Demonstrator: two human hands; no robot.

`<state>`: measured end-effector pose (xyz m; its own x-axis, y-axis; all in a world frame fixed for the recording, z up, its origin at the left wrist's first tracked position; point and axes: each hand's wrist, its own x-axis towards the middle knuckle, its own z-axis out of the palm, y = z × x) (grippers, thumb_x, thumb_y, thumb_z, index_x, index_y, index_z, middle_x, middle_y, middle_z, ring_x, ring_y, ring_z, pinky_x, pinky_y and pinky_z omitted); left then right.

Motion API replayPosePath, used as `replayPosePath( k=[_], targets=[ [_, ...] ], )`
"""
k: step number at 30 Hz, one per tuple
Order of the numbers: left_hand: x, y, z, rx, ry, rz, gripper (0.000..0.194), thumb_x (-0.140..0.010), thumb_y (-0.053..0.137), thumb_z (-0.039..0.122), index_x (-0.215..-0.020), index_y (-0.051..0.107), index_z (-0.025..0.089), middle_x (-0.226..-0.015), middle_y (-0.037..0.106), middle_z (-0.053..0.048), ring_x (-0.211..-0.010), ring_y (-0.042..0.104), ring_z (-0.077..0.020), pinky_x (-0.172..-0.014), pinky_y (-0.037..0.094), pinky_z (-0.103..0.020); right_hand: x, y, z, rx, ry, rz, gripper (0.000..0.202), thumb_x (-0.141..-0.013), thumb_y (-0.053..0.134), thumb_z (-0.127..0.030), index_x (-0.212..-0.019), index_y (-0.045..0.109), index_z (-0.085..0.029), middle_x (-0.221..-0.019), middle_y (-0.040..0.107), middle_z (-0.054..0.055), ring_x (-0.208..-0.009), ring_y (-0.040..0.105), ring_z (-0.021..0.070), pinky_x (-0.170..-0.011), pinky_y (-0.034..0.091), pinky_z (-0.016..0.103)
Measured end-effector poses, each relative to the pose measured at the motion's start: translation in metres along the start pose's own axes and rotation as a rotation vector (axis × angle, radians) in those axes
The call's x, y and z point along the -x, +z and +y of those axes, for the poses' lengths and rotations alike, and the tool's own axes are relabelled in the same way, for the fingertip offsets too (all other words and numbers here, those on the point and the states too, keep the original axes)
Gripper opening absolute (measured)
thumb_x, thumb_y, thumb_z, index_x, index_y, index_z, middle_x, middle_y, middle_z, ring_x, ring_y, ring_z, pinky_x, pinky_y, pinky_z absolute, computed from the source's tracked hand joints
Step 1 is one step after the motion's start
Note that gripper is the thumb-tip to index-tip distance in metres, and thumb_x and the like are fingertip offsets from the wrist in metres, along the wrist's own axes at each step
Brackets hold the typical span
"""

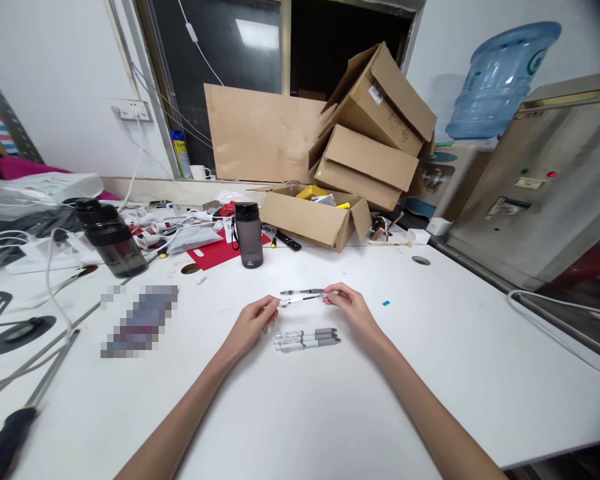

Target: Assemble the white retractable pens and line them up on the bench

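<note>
Head view: two bare hands meet over the white surface (300, 413), well in from its right edge.
Left hand (250, 321): thumb and fingers pinch the white left end of the held pen (295, 300).
Right hand (349, 308): fingertips close on the right end of that pen; whether they also grip a separate small piece is too fine to tell.
Pen's place: between the hands, with a lone pen (300, 291) just beside it toward the far edge and three pens (307, 341) near it on the opposite side; its clearance over the surface cannot be told.
Pen's axis: roughly left to right, the right end slightly nearer the far edge; a dark, thin stretch faces right, the white part left. Which end writes is unclear.
Three pens' axis: side by side, close to parallel with the held one, grey ends toward the right edge, clear ends left.
Pen's handling: probably light and stiff, its smooth barrel a little slippery; the thin dark stretch looks the likeliest to bend.
Best hold: likely the thicker white part, pinched lightly, with any pull kept along the axis.
</note>
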<state>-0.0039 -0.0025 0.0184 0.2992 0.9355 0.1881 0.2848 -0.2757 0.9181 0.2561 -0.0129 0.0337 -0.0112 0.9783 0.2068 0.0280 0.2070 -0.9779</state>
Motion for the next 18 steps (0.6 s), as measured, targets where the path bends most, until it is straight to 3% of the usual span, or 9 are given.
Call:
replayPosePath(
  k=[8, 18],
  targets=[
    [0.002, 0.004, 0.003, -0.035, 0.008, -0.042, 0.045, -0.099, 0.047, 0.056, -0.073, 0.056, 0.020, -0.066, 0.049, 0.003, -0.062, 0.042, -0.0150, -0.059, 0.032, -0.026, 0.005, 0.013, 0.005, 0.011, -0.043, -0.117, 0.018, -0.083, 0.070, -0.037, -0.094, 0.071, -0.022, -0.092, 0.071, 0.003, -0.093, 0.069, 0.0220, -0.088, 0.051, 0.032],
    [0.003, 0.003, 0.005, -0.088, 0.036, -0.059, 0.046, -0.099, 0.045, 0.055, -0.071, 0.054, 0.019, -0.067, 0.047, 0.003, -0.066, 0.043, -0.0164, -0.063, 0.032, -0.027, 0.009, 0.016, 0.000, 0.070, -0.041, -0.151, 0.018, -0.086, 0.066, -0.036, -0.096, 0.069, -0.021, -0.089, 0.070, 0.002, -0.087, 0.068, 0.0197, -0.081, 0.049, 0.030]
  ],
)
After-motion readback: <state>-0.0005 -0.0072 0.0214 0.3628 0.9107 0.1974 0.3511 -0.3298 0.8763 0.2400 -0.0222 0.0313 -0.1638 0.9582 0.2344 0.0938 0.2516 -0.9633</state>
